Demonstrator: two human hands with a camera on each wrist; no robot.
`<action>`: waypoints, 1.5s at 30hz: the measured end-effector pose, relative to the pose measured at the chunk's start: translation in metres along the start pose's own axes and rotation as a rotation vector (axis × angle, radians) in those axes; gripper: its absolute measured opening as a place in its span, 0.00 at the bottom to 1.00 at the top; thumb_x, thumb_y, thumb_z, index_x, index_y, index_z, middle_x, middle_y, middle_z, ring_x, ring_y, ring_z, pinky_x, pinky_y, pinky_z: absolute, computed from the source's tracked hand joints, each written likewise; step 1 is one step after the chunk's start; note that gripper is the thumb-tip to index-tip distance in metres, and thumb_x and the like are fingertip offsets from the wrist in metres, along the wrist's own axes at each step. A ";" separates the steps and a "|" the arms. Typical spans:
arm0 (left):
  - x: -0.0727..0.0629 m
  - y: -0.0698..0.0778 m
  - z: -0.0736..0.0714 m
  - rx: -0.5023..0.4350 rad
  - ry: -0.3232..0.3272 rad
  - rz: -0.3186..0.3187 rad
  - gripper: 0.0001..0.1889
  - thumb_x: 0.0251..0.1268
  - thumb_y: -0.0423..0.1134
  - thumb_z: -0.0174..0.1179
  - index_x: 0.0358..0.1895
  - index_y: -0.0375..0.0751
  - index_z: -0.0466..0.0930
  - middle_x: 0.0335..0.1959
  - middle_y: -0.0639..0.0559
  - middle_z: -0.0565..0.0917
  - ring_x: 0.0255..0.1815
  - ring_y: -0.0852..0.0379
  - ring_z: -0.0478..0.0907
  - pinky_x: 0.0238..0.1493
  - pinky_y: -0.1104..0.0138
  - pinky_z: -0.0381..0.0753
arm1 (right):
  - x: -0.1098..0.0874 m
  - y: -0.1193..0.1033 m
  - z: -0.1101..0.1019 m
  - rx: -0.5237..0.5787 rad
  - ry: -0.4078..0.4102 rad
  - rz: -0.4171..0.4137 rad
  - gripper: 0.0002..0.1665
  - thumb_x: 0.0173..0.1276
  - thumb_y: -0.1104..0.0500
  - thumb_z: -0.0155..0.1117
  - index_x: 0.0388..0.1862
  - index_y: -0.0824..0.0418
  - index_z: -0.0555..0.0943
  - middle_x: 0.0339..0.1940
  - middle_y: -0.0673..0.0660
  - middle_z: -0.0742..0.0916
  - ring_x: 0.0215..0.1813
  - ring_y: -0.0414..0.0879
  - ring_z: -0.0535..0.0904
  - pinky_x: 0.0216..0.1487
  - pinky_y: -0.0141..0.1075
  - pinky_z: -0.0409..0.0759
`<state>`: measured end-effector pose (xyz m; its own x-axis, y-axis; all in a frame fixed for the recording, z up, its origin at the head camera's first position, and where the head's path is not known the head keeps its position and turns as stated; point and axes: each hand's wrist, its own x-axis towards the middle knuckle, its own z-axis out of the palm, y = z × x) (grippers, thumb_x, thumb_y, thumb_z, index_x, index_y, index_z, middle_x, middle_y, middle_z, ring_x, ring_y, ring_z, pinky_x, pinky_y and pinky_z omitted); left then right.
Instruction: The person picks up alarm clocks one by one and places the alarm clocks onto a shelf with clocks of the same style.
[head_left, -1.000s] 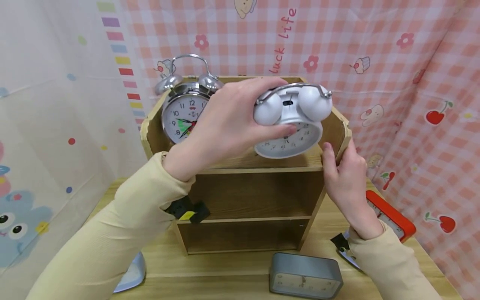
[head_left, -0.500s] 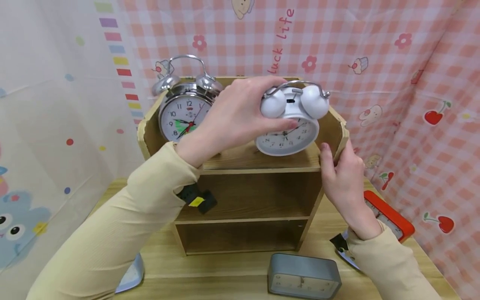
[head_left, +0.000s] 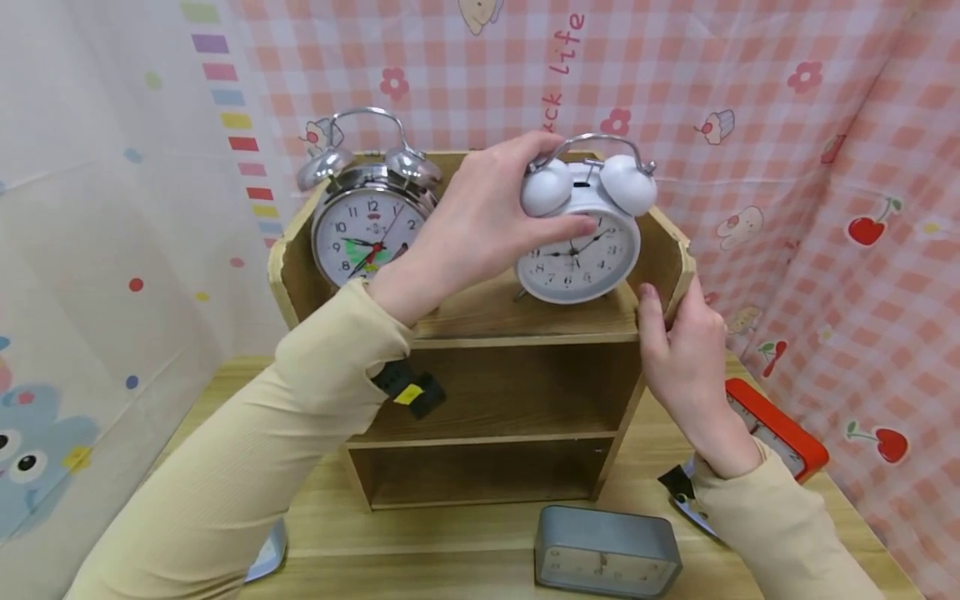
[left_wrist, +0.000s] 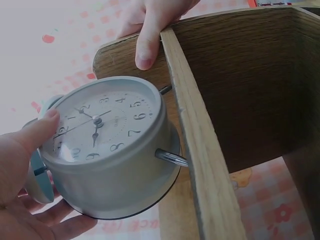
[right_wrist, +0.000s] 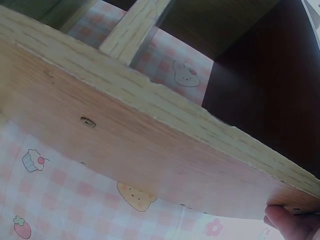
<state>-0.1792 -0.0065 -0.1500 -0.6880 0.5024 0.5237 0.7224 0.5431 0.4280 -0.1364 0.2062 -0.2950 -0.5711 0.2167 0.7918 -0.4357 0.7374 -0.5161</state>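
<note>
My left hand (head_left: 483, 221) grips a white twin-bell alarm clock (head_left: 577, 279) by its top, thumb across the upper face and fingers behind the bells. The clock stands nearly upright at the right of the wooden shelf's (head_left: 525, 340) top level. In the left wrist view its short metal legs (left_wrist: 171, 158) are right at the shelf board. My right hand (head_left: 686, 367) holds the shelf's right side panel, thumb inside and fingers outside; fingertips show at the panel's lower edge in the right wrist view. A silver twin-bell alarm clock (head_left: 371, 229) stands at the left of that level, partly covered by my left hand.
On the table (head_left: 420, 554) in front of the shelf lies a grey-blue rectangular clock (head_left: 607, 550). A red clock (head_left: 780, 429) sits to the right, near a bluish object (head_left: 697, 517) half under my right sleeve. Another light-blue object (head_left: 268, 554) shows beside my left sleeve.
The white alarm clock has tipped from leaning forward to nearly upright, its face turning up into view. My left hand has moved slightly with it. My right hand keeps its hold on the side panel.
</note>
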 end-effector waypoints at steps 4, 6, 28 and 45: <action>0.001 -0.001 0.001 -0.006 0.007 -0.015 0.37 0.63 0.52 0.76 0.70 0.38 0.75 0.61 0.46 0.87 0.52 0.55 0.84 0.54 0.65 0.82 | 0.000 -0.001 0.000 0.006 -0.011 0.010 0.19 0.79 0.61 0.57 0.56 0.77 0.77 0.34 0.73 0.87 0.31 0.62 0.81 0.37 0.17 0.65; 0.002 -0.002 0.002 -0.008 0.002 -0.018 0.36 0.63 0.52 0.76 0.70 0.39 0.75 0.61 0.46 0.87 0.52 0.55 0.84 0.54 0.65 0.82 | 0.000 -0.001 -0.001 0.009 -0.017 0.015 0.19 0.80 0.61 0.56 0.57 0.77 0.77 0.35 0.73 0.88 0.32 0.62 0.82 0.38 0.15 0.65; 0.029 -0.010 -0.001 0.052 -0.151 -0.119 0.32 0.66 0.56 0.72 0.68 0.46 0.76 0.57 0.50 0.86 0.52 0.56 0.82 0.55 0.66 0.81 | 0.000 -0.002 -0.001 0.000 -0.019 0.024 0.20 0.79 0.61 0.56 0.59 0.78 0.76 0.44 0.77 0.89 0.42 0.71 0.88 0.43 0.62 0.83; 0.028 -0.013 0.001 0.028 -0.131 -0.094 0.38 0.67 0.55 0.72 0.75 0.47 0.69 0.63 0.50 0.85 0.57 0.57 0.82 0.59 0.66 0.81 | 0.002 -0.002 -0.005 -0.023 -0.042 -0.009 0.20 0.79 0.60 0.57 0.56 0.79 0.77 0.41 0.77 0.89 0.39 0.72 0.88 0.40 0.64 0.83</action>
<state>-0.2079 0.0009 -0.1423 -0.7570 0.5308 0.3810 0.6534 0.6098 0.4486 -0.1333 0.2084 -0.2913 -0.5962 0.1828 0.7817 -0.4253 0.7540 -0.5007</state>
